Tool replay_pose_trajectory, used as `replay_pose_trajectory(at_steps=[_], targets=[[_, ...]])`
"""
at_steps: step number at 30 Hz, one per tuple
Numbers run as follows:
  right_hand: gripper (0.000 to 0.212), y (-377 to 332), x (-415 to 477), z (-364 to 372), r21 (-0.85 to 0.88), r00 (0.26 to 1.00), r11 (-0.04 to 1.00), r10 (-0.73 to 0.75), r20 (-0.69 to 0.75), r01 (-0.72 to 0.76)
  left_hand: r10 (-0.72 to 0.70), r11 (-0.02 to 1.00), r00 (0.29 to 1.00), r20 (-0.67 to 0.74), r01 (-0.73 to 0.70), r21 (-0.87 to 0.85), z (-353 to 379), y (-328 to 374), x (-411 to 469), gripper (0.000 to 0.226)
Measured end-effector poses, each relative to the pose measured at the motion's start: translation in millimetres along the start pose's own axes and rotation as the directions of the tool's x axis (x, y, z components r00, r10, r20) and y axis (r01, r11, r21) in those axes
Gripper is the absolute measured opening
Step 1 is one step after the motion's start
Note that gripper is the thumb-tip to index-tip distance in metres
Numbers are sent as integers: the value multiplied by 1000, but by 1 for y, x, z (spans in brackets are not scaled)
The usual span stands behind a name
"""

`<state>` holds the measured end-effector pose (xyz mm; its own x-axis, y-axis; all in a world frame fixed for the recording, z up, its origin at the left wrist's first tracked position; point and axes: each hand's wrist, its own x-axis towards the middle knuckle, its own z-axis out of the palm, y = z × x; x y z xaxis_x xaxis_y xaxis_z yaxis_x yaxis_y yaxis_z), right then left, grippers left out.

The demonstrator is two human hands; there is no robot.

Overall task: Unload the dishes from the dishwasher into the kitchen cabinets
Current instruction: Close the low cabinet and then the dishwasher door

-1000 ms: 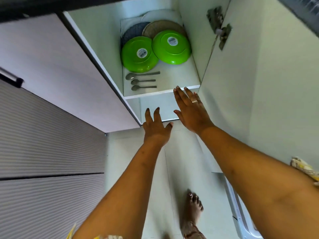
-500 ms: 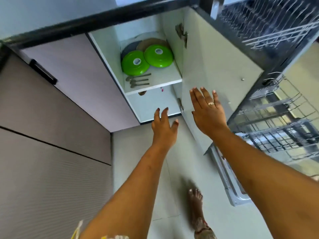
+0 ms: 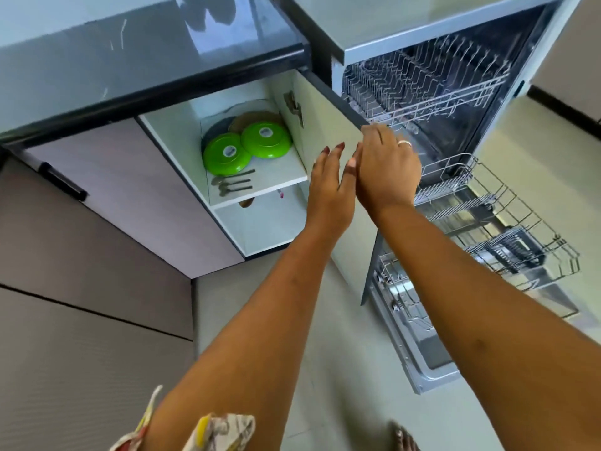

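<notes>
Nearest me: a patterned sleeve [image 3: 224, 428] at the bottom edge, and the toes of a bare foot [image 3: 403, 436] on the pale floor [image 3: 325, 336]. Both forearms reach away from the camera.

Left hand [image 3: 331, 193]: fingers straight, palm towards the inside face of the open cabinet door [image 3: 325, 125], holding nothing. I cannot tell whether it touches the panel.

Right hand [image 3: 387, 170]: just beside the left, thumb sides almost meeting. Its fingers [image 3: 377, 133] are bent over the door's free edge near the top corner, gripping it. A ring [image 3: 405, 143] shows on one finger.

Right of the door: the dishwasher [image 3: 439, 24], its drop-down door [image 3: 419, 366] lowered towards the floor. The lower rack [image 3: 536, 229] is pulled out over it, with a dark grey basket [image 3: 517, 252] inside. The upper rack [image 3: 422, 86] sits in the tub.

Beyond the hands, in the cabinet [image 3: 172, 138]: on the shelf [image 3: 286, 177] are one green plate [image 3: 227, 154] and a second green plate [image 3: 266, 139]. Both show their undersides to me, each with a round label, rims meeting. Three spoons [image 3: 232, 183] lie side by side just in front of them. Darker plates [image 3: 257, 120] stand behind the green ones. Something small and brown shows under the shelf, too small to name.

Left: a closed cabinet front with a black handle [image 3: 63, 182]. Farthest: the glossy grey tabletop [image 3: 130, 60].
</notes>
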<state>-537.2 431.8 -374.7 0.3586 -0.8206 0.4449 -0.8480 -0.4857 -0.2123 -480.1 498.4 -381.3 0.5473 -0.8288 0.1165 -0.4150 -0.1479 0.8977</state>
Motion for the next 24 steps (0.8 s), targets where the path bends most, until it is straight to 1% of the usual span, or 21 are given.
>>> replay_pose_trajectory(at_steps=[2,5,6,7,8,10,11,12,13,14,15,16,17,19,20,21,23,24], targets=[[30,0,11,-8,128,997,989,82,-9,-80,-38,991,999,15,39,-125,7,3,5,48],[36,-2,15,-16,313,983,935,181,-11,-168,-94,964,996,-6,90,-250,11,-6,18,70],[37,-3,13,-16,365,977,909,214,9,-203,-112,957,994,-9,105,-272,10,-7,21,73],[37,-4,10,-15,415,968,877,246,40,-240,-119,951,993,-8,112,-288,8,-2,21,70],[36,-7,5,-13,469,960,840,270,78,-274,-120,947,993,-6,112,-301,4,6,19,63],[37,-14,-5,-6,579,957,762,251,147,-289,-99,955,995,-27,88,-282,-2,15,17,45],[39,-19,-10,-2,641,960,715,214,182,-281,-99,970,994,-55,84,-227,-4,15,16,40],[40,-27,-16,2,697,961,663,167,219,-273,-92,989,990,-104,79,-124,-11,12,14,40],[38,-37,-23,5,743,964,618,113,241,-258,-56,998,985,-164,60,21,-21,6,12,40],[35,-49,-31,11,768,968,599,54,244,-227,11,984,978,-207,27,178,-35,-2,10,42],[33,-60,-39,16,774,971,602,3,241,-194,74,946,975,-210,-2,323,-50,-10,7,43],[33,-70,-46,21,766,969,620,-36,244,-170,114,888,975,-191,-14,460,-64,-17,5,44],[33,-83,-53,27,758,961,630,-66,269,-169,137,808,976,-170,-11,590,-81,-27,3,45],[33,-104,-61,39,766,928,605,-115,354,-217,163,635,977,-134,0,773,-110,-40,5,46],[33,-114,-64,44,762,909,605,-144,391,-232,164,572,978,-127,11,820,-123,-45,8,47],[33,-122,-65,49,744,890,628,-177,421,-228,165,517,978,-126,23,856,-136,-50,12,48],[29,-143,-63,64,662,832,731,-257,491,-165,152,395,981,-121,52,917,-164,-62,20,51],[26,-155,-60,70,598,800,795,-296,522,-96,140,331,985,-104,53,942,-179,-69,26,53]])
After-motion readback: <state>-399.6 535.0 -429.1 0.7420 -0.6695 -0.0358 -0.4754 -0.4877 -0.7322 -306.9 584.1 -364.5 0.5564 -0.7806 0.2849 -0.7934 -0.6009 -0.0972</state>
